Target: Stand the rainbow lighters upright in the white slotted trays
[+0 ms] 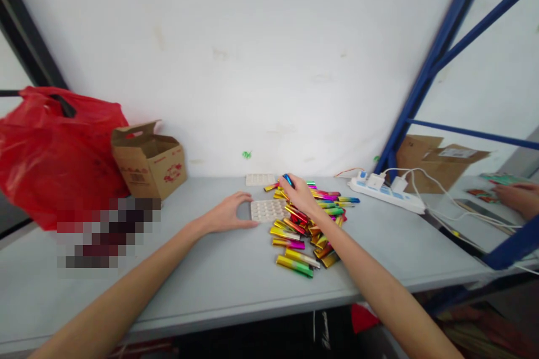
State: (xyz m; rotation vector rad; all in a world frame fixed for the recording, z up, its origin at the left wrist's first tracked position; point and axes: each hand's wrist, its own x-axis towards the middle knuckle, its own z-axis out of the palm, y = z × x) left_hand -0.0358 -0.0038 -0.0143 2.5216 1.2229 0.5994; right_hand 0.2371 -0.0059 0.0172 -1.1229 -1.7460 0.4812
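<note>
A pale tray with rows of round hollows point(268, 210) lies on the grey table point(210, 280). My left hand point(229, 213) is at its left end, thumb and fingers spread apart, with nothing held between them. Above the tray's right end, my right hand point(301, 193) is closed on a small shiny blue item point(288, 180). Under and around my right wrist lies a loose pile of metallic tubes point(295, 266) in gold, green, pink, red and blue. A second pale tray point(260, 180) rests behind, near the wall.
At the left are a red plastic bag point(63, 151) and an open cardboard box point(154, 165). A white power strip point(387, 195) with plugs and cables lies at the right, by a blue metal frame point(425, 78). Another person's hand point(517, 196) shows at the far right.
</note>
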